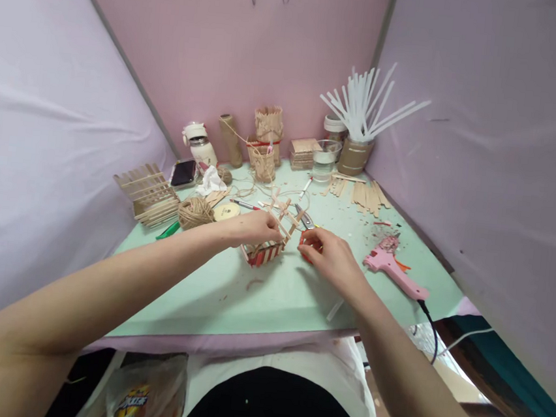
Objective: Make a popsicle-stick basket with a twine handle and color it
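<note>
left hand (251, 227) grip closed on the small red-striped wooden stick basket (264, 253); right hand (330, 256) pinches a red piece (304, 256) beside it; fitting likely needs steady alignment.

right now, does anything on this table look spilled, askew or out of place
Yes. Small scraps litter the table beside the pink glue gun, which lies on its side at the right. Loose craft sticks sprawl unstacked behind it. The stick basket at the left hand looks intact.

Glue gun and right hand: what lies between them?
Only a bare strip of green table, in the head view; right hand and glue gun lie apart. The left hand pinches the stick basket.
</note>
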Motion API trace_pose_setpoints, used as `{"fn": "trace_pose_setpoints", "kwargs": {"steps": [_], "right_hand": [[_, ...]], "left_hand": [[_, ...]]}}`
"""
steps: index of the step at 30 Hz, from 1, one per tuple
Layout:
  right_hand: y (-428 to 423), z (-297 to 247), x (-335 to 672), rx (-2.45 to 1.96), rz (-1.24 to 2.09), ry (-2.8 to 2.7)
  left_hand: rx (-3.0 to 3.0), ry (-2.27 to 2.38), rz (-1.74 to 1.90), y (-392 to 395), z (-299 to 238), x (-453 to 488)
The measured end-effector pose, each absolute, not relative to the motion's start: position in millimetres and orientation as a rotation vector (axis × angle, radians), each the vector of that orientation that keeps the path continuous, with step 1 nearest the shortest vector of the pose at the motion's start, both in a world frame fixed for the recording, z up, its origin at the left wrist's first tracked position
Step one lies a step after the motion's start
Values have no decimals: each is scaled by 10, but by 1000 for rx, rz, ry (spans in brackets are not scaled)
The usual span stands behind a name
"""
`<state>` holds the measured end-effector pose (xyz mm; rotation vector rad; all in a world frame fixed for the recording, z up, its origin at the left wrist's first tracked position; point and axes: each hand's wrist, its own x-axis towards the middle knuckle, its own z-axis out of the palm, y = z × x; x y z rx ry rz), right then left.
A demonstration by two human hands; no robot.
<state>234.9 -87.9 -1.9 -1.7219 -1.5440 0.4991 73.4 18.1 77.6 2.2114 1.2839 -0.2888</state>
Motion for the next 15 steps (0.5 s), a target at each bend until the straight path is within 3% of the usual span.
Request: {"fn": "trace_pose_setpoints", "kwargs": {"steps": [8, 15], "right_hand": [[-922, -121, 2123, -1475, -62, -1688], [-855, -123, 2127, -1488, -219, -1751]], "left_hand": [[2148, 1308, -289, 192, 777, 723], [2089, 1297, -230, 135, 859, 725]]}}
